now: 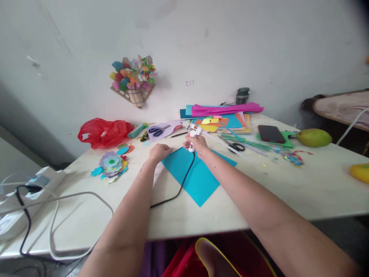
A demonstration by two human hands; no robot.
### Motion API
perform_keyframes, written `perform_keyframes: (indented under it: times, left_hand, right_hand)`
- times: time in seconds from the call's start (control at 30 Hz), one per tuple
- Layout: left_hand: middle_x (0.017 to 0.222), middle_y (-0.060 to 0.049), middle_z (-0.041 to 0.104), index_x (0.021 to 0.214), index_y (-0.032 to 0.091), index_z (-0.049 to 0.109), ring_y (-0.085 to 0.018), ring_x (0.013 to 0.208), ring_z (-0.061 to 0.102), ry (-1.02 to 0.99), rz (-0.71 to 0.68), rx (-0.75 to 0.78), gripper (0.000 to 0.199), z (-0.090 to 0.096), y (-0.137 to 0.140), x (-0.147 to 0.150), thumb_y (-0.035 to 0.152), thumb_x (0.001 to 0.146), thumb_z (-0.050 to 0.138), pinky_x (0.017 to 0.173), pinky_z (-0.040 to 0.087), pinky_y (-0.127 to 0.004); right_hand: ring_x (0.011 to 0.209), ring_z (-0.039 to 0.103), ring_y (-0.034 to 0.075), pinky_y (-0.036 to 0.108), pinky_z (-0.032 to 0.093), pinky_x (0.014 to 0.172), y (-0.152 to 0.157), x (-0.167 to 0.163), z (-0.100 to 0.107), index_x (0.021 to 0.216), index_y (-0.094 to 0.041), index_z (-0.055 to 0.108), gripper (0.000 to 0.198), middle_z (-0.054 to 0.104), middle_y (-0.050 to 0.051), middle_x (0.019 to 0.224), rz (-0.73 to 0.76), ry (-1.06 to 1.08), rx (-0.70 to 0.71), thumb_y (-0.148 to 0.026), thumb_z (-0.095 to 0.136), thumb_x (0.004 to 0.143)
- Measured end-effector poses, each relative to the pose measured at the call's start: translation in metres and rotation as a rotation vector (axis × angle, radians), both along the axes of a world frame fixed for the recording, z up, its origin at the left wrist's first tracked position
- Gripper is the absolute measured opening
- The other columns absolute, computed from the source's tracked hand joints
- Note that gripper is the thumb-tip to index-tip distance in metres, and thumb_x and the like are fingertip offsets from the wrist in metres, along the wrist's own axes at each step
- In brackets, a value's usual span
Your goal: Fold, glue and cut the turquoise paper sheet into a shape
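Note:
A white hot glue gun (191,146) is in the grip of my right hand (198,144), its nozzle pointing away from me and a clear glue stick (221,142) trailing out of its back. Under it lies a bright blue sheet (201,184), turned with one corner towards me. My left hand (159,152) is at the sheet's left edge, fingers bent together on it; the fingertips are partly hidden. From the glue gun's handle a black cord (184,181) runs across the sheet towards my left forearm.
Layered paper flowers (111,162), a red plastic bag (100,132) and purple-handled scissors (156,131) lie left. Black scissors (236,147), green stems (250,141), a phone (271,134) and a mango (314,137) are right. Coloured sheets (227,109) stack behind. A power strip (31,196) with cables sits near left.

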State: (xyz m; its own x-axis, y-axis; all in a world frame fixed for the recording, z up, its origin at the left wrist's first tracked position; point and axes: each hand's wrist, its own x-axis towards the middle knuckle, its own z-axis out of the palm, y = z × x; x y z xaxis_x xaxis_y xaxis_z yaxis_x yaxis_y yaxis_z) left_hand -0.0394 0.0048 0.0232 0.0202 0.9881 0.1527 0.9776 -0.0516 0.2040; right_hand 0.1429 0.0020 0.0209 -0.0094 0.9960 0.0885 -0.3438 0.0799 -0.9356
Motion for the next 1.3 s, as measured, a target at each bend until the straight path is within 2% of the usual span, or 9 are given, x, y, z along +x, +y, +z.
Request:
perform_keyframes:
  times: [0.1,0.3,0.43,0.57,0.77,0.93,1.1,1.2,1.3]
  left_hand:
    - [0.085,-0.001,0.067,0.084,0.027,0.067,-0.018,0.081,0.059,-0.02,0.018,0.005,0.042,-0.004,0.0,-0.001,0.058,0.072,0.042,0.066,0.042,-0.025]
    - [0.089,-0.001,0.066,0.085,0.026,0.064,-0.017,0.083,0.058,0.049,-0.012,0.071,0.023,-0.012,-0.001,0.006,0.038,0.072,0.05,0.069,0.041,-0.025]
    - [0.091,-0.004,0.066,0.084,0.025,0.064,-0.02,0.087,0.058,0.016,0.083,0.137,0.023,-0.012,0.004,0.017,0.037,0.075,0.048,0.072,0.042,-0.028]
    - [0.094,-0.004,0.066,0.088,0.025,0.066,-0.019,0.088,0.058,0.004,0.031,0.164,0.024,-0.012,0.009,0.025,0.037,0.075,0.049,0.074,0.042,-0.028]
    - [0.086,-0.001,0.068,0.096,0.025,0.064,-0.015,0.084,0.058,-0.184,-0.01,0.096,0.03,-0.021,0.017,0.001,0.038,0.08,0.043,0.073,0.043,-0.023]
    - [0.102,-0.002,0.064,0.1,0.025,0.064,-0.018,0.109,0.044,-0.2,0.071,0.191,0.034,-0.029,0.018,-0.012,0.041,0.081,0.041,0.089,0.036,-0.027]
    - [0.116,0.001,0.058,0.104,0.031,0.062,-0.024,0.116,0.036,-0.135,0.033,0.174,0.033,-0.027,0.013,-0.007,0.041,0.078,0.045,0.097,0.028,-0.04]
    - [0.107,0.0,0.062,0.093,0.029,0.067,-0.024,0.112,0.042,-0.148,0.051,0.147,0.03,-0.021,0.009,-0.011,0.043,0.074,0.048,0.096,0.029,-0.037]
    - [0.084,-0.001,0.067,0.082,0.025,0.069,-0.019,0.091,0.056,-0.202,0.046,0.059,0.03,-0.015,0.004,-0.019,0.047,0.068,0.054,0.087,0.037,-0.028]
  right_hand:
    - [0.041,0.057,0.011,0.018,0.044,0.038,0.002,-0.001,-0.007,0.078,-0.014,0.056,0.011,0.06,-0.001,0.049,-0.004,-0.025,-0.022,-0.019,0.06,0.068]
    - [0.049,0.059,0.011,0.019,0.049,0.044,0.01,-0.005,-0.015,0.077,-0.013,0.057,0.011,0.06,-0.001,0.054,-0.021,0.013,0.013,-0.016,0.062,0.068]
    - [0.051,0.059,0.01,0.019,0.049,0.043,0.021,-0.005,-0.012,0.078,-0.014,0.056,0.012,0.059,-0.002,0.056,-0.041,0.029,0.054,-0.014,0.062,0.068]
    - [0.049,0.057,0.01,0.018,0.048,0.039,0.032,-0.007,-0.005,0.075,-0.014,0.055,0.011,0.057,-0.003,0.057,-0.066,-0.003,0.088,-0.012,0.062,0.067]
    - [0.044,0.057,0.01,0.018,0.045,0.037,0.04,-0.009,-0.009,0.074,-0.014,0.055,0.009,0.059,-0.001,0.054,-0.046,-0.058,0.049,-0.016,0.063,0.069]
    - [0.04,0.057,0.012,0.019,0.042,0.035,0.04,-0.005,-0.022,0.077,-0.015,0.053,0.011,0.062,0.0,0.053,-0.075,-0.022,0.02,-0.022,0.061,0.073]
    - [0.041,0.058,0.013,0.019,0.043,0.036,0.039,-0.002,-0.024,0.076,-0.015,0.052,0.013,0.063,0.0,0.052,-0.091,0.007,0.023,-0.024,0.061,0.073]
    - [0.041,0.058,0.013,0.02,0.043,0.037,0.039,-0.001,-0.024,0.076,-0.015,0.052,0.013,0.063,0.0,0.052,-0.088,0.019,0.034,-0.024,0.061,0.072]
    - [0.041,0.058,0.013,0.019,0.043,0.037,0.039,-0.001,-0.025,0.075,-0.016,0.052,0.013,0.062,0.0,0.052,-0.085,0.017,0.034,-0.024,0.061,0.072]
